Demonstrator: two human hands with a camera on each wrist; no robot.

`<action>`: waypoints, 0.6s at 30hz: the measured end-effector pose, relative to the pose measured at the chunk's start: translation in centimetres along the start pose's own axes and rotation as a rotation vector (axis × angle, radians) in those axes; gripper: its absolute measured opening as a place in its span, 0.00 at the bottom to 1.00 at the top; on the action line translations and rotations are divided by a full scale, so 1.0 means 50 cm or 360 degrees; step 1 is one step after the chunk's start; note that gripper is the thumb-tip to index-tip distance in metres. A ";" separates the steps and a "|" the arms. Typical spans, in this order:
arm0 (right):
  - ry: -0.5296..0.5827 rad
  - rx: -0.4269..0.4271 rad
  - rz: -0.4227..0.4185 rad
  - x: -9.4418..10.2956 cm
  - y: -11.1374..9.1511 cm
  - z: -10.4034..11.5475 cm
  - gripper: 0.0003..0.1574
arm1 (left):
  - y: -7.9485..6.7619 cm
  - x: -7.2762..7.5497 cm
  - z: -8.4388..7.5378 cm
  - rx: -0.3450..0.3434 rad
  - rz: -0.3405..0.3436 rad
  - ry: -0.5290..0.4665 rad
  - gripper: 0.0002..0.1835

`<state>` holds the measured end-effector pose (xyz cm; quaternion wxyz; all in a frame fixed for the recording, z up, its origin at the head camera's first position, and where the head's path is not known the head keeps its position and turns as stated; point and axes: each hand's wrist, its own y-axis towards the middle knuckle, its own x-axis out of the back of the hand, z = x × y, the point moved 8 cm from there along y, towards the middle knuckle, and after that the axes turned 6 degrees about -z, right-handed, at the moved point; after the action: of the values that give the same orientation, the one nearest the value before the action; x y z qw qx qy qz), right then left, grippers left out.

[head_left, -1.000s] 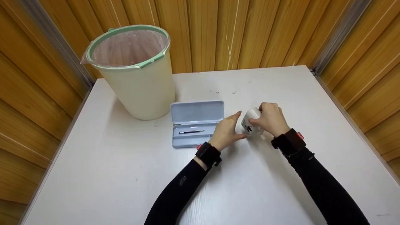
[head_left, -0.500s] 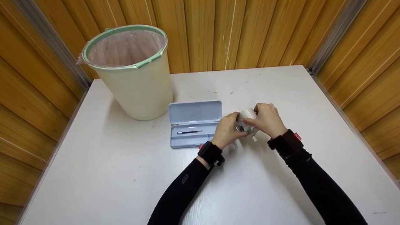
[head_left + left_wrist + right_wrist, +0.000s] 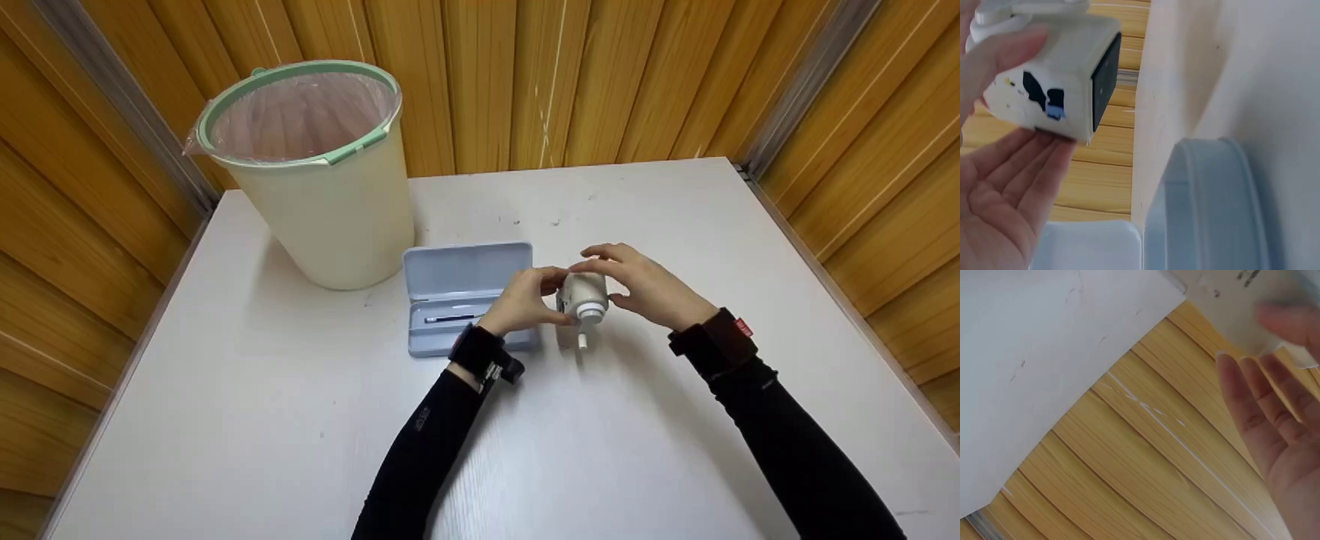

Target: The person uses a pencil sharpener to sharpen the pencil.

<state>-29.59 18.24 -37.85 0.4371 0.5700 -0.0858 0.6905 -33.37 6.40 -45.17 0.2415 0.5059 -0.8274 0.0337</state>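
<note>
In the head view, my left hand point(image 3: 521, 304) grips a white hand-crank pencil sharpener point(image 3: 585, 290) between thumb and fingers, held over the table. Its round end and small crank handle point(image 3: 583, 341) point toward me. The left wrist view shows the cartoon print and dark base of the sharpener point(image 3: 1067, 84), with my thumb point(image 3: 1013, 48) across one side. My right hand point(image 3: 652, 289) is around the sharpener's right side, fingers spread and lightly bent. Whether its fingertips touch the sharpener is hard to tell.
An open blue pencil case point(image 3: 469, 271) lies left of the sharpener, with a short pencil point(image 3: 450, 319) inside. Farther back on the left stands a cream bin point(image 3: 341, 217) with a green rim and a plastic liner. Wood-grain panels point(image 3: 487, 90) enclose the white table point(image 3: 247, 390).
My left hand has closed round the sharpener and turned it, bringing its crank end toward me. My right hand, which gripped it before, has loosened and spread its fingers.
</note>
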 end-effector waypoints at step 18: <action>0.0020 0.0096 0.0091 -0.024 0.008 0.005 0.33 | -0.025 0.042 0.000 -0.0013 0.0389 -0.0220 0.39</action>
<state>-29.75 17.24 -38.64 0.4002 0.5758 -0.0783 0.7086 -33.09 4.08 -44.49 0.1802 0.4014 -0.8977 0.0245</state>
